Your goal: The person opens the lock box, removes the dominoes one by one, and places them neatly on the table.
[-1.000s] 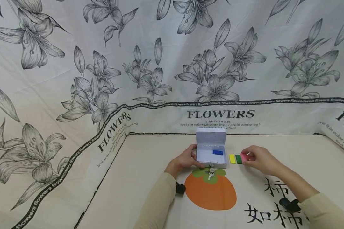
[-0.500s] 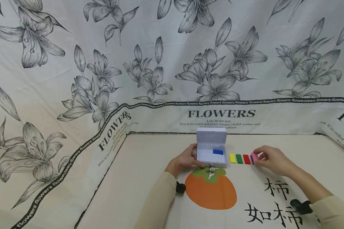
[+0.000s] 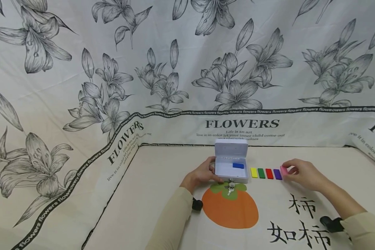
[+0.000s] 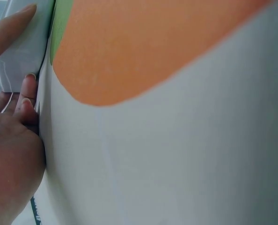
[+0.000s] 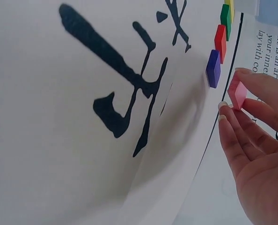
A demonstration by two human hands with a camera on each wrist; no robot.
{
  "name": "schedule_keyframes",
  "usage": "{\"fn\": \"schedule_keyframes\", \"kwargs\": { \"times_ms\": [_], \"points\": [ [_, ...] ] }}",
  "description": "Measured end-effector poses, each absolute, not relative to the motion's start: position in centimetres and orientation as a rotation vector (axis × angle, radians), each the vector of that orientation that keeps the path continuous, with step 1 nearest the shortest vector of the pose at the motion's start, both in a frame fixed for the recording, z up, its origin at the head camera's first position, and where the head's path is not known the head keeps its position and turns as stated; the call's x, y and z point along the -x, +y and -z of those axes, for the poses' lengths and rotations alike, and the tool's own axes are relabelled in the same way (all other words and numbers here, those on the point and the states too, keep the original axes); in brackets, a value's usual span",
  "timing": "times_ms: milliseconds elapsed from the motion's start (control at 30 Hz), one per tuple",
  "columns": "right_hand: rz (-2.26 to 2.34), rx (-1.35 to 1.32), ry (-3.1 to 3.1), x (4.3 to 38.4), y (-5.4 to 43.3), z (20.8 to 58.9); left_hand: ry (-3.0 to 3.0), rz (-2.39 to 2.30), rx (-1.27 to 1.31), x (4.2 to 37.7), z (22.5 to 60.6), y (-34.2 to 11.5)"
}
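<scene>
A white metal box (image 3: 222,169) stands with its lid raised, and a blue block (image 3: 238,166) lies inside it. My left hand (image 3: 201,176) grips the box's left side, the thumb along the front; the left wrist view shows the box wall (image 4: 24,51) between thumb and fingers. My right hand (image 3: 307,175) pinches a pink block (image 5: 238,91) between thumb and fingertips. To its left is a row of blocks: purple (image 3: 277,174), red (image 3: 269,174), green (image 3: 261,173) and yellow (image 3: 253,172), the yellow one nearest the box.
Keys (image 3: 231,189) hang from the lock at the box's front. The light tablecloth (image 3: 162,166) bears a printed orange persimmon (image 3: 231,210) and black characters (image 3: 300,232). A flower-printed curtain (image 3: 175,128) borders the back and left of the table.
My right hand has moved to the right with the pink block, from over the green block to past the purple one. Red and purple blocks have come into sight. The left hand stays on the box.
</scene>
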State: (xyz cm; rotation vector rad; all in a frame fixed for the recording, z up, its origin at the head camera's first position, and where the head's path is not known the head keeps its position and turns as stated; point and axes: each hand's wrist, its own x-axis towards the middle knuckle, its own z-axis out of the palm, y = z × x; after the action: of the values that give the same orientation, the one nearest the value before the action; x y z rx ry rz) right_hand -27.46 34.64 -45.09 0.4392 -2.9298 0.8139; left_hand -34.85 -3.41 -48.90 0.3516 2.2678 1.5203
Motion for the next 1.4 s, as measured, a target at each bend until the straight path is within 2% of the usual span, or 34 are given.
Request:
{"fn": "schedule_keyframes", "kwargs": {
  "times_ms": [1400],
  "points": [
    [-0.788,-0.381,-3.025,28.8,35.7,46.1,2.253,-1.526,-0.385,34.8,48.7,-3.4]
  ]
}}
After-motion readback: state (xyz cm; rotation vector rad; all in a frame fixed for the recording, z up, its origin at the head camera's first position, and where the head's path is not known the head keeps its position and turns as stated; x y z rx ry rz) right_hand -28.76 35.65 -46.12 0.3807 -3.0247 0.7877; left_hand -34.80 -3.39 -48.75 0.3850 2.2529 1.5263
